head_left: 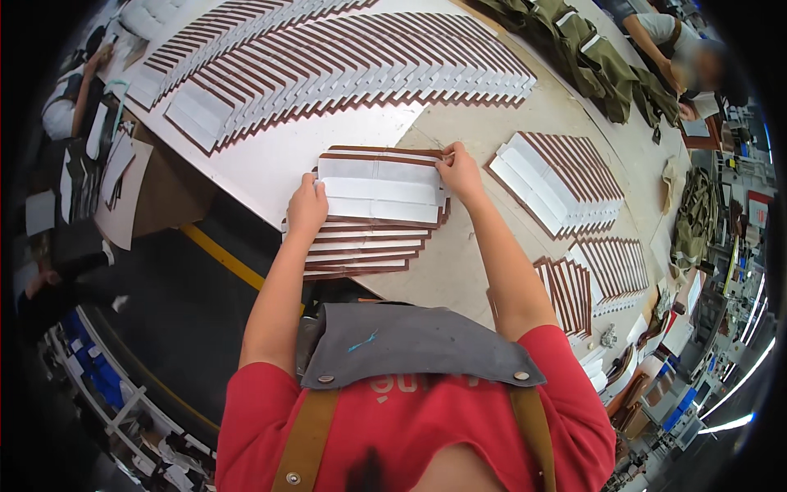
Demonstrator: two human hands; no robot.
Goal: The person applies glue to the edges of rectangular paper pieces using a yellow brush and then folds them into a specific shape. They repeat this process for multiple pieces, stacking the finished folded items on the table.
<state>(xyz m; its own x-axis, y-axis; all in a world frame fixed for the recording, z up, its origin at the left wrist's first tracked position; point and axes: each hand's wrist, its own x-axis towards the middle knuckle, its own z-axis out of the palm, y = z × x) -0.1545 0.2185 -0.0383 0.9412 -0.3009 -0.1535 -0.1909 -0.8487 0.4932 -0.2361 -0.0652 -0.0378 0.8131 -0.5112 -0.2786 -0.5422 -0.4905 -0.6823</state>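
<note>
A flat rectangular panel, brown-edged with a white backing, lies between my two hands near the table's front edge. My left hand is closed on its left side, fingers at the edge. At the upper right corner, my right hand pinches the panel between thumb and fingers. Beneath it is a staggered stack of similar panels, their brown edges showing in steps toward me. How many layers the fingers grip is hidden.
Long fanned rows of like panels cover the far side of the pale table. More fanned stacks lie to the right. Olive-green fabric lies at the far right edge, near a co-worker. Another person is at far left.
</note>
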